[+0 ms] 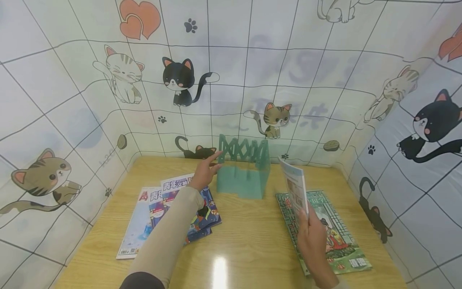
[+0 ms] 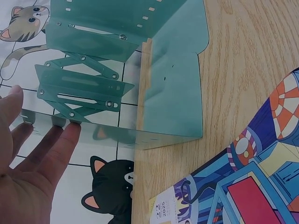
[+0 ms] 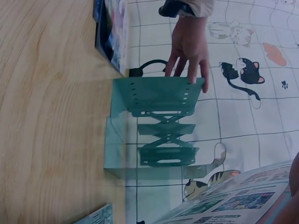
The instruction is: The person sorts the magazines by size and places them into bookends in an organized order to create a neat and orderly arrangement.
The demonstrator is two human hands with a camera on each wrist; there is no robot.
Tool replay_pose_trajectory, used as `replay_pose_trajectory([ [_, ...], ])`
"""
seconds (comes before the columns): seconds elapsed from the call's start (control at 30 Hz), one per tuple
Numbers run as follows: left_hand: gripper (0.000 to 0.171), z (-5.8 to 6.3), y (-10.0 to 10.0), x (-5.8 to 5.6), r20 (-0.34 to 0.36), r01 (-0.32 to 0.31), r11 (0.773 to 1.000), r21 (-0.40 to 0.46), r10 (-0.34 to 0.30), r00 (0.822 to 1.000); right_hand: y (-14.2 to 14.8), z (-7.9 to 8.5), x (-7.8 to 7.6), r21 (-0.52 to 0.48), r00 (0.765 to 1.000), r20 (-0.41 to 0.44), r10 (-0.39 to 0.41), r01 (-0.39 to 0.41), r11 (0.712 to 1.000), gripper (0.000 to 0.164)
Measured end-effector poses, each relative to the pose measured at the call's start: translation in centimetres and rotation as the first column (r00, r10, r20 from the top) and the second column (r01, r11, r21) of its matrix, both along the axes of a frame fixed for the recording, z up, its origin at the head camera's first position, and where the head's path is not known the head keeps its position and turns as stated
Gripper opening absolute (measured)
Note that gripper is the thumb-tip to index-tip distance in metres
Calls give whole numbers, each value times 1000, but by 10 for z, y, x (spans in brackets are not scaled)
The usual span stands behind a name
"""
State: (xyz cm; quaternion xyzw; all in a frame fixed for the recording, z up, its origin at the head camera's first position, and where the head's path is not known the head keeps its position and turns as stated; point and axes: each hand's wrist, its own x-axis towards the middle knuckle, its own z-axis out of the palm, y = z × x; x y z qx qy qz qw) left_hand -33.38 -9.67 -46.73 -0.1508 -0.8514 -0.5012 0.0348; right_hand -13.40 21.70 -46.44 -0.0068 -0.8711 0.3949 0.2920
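A green metal bookend rack (image 1: pixel 241 182) with expanding crossed bars stands at the back of the wooden table. My left hand (image 1: pixel 204 176) reaches to its left side panel. In the left wrist view, its straight fingers (image 2: pixel 64 142) touch the outer face of that panel, with the thumb up near the panel's edge. My right hand (image 1: pixel 313 237) grips a thin magazine (image 1: pixel 295 185) by its lower edge and holds it upright, tilted, to the right of the rack. Printed text and pictures show on the magazine's page side (image 3: pixel 245 201) in the right wrist view.
Below the held magazine lies a green-covered magazine (image 1: pixel 341 243) on the table (image 1: pixel 238 241). To the left, several overlapping magazines lie under my left forearm, among them a pale one (image 1: pixel 134 230) and a dark blue one (image 1: pixel 211 208). A cat-patterned cloth (image 1: pixel 231 92) encloses the back and sides.
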Motion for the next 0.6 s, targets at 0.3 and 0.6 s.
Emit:
replay_pose_trajectory([
  [0.3, 55, 0, -1, 0, 0, 5, 1000, 5, -5, 1000, -13, 17, 11, -67, 997, -66, 50, -54, 996, 41],
  [0.6, 54, -2, -2, -1, -11, 2, 1000, 2, -2, 1000, -27, 31, 25, -141, 994, -76, 78, -89, 986, 38],
])
